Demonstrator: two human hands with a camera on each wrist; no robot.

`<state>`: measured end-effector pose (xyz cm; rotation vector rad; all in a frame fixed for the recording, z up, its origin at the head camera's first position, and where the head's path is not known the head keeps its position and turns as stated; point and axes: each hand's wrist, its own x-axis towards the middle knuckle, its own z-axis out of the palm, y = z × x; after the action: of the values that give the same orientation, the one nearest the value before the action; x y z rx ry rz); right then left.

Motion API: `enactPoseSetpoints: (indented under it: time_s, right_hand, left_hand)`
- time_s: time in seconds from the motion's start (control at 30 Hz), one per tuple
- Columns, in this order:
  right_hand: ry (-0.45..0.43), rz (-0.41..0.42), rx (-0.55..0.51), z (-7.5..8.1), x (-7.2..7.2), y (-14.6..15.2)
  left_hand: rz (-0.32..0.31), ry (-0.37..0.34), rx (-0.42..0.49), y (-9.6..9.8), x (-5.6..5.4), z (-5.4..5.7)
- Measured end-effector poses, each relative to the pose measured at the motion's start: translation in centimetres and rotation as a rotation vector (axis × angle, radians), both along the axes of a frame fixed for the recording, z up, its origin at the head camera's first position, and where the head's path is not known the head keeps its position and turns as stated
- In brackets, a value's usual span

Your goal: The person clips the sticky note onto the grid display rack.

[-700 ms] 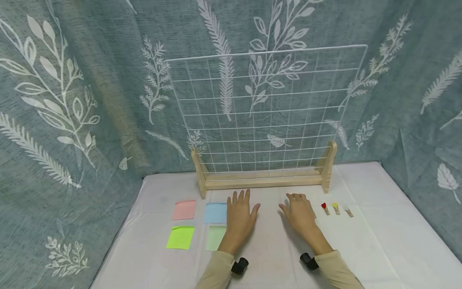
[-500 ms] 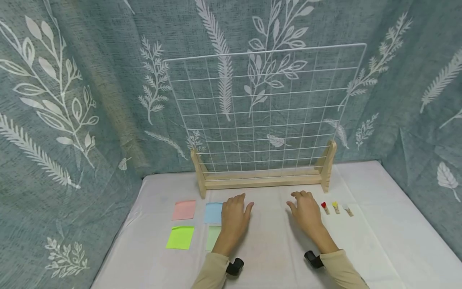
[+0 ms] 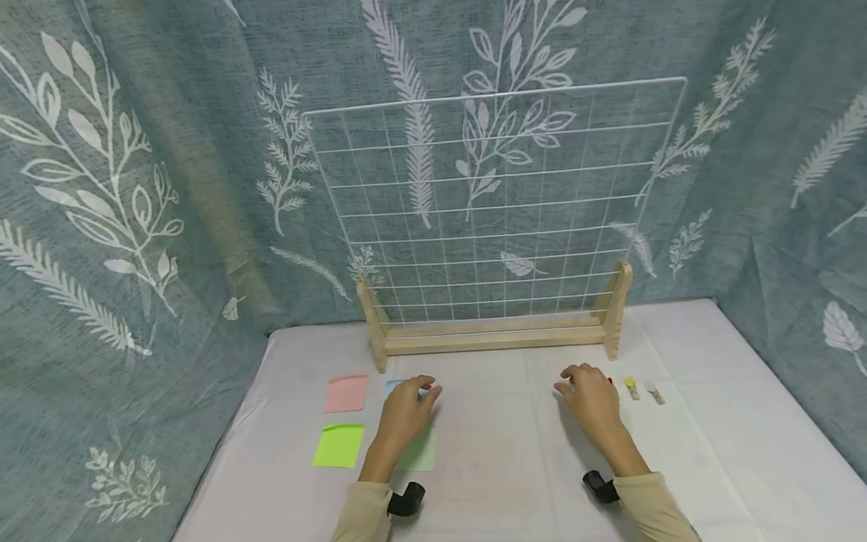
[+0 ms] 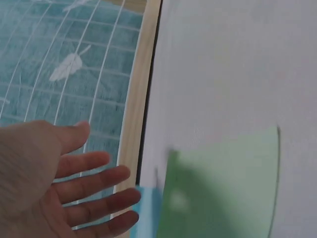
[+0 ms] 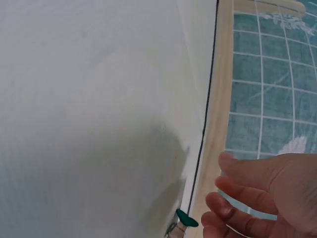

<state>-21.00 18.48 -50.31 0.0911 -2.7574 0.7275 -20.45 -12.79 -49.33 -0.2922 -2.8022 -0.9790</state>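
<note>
My left hand (image 3: pixel 403 414) hovers over the blue sticky note (image 3: pixel 392 385) and the pale green sticky note (image 3: pixel 421 452), hiding parts of both. Its fingers are loosely bent and hold nothing. To its left lie a pink sticky note (image 3: pixel 346 394) and a neon green sticky note (image 3: pixel 339 446). My right hand (image 3: pixel 591 399) hangs over the table with relaxed fingers around nothing. Beside it, the red-topped small clothespin (image 3: pixel 610 381) is mostly covered; yellow-topped (image 3: pixel 631 388) and white-topped clothespins (image 3: pixel 655 392) lie further right. A green-topped clothespin (image 5: pixel 186 218) shows below the fingers in the right wrist view.
A white wire grid (image 3: pixel 491 179) stands upright in a wooden base (image 3: pixel 494 343) behind the hands. White cloth (image 3: pixel 501 452) covers the table. Leaf-patterned teal fabric (image 3: pixel 223 188) hangs around the back and sides.
Both hands have drawn apart: the left moved left over the notes, the right moved right towards the clothespins. Their fingers went from spread to loosely bent.
</note>
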Motion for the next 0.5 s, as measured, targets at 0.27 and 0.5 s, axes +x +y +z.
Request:
enactPoseSetpoints:
  time_s: [0.27, 0.5]
  right_hand:
    - [-0.058, -0.011, -0.007, 0.1, 0.1, 1.3]
    - [-0.047, -0.024, -0.022, 0.2, 0.0, 2.2]
  left_hand:
    - [-0.011, -0.067, 0.072, -3.0, 0.7, -0.6]
    - [0.014, -0.074, 0.112, -4.4, 1.2, -1.2]
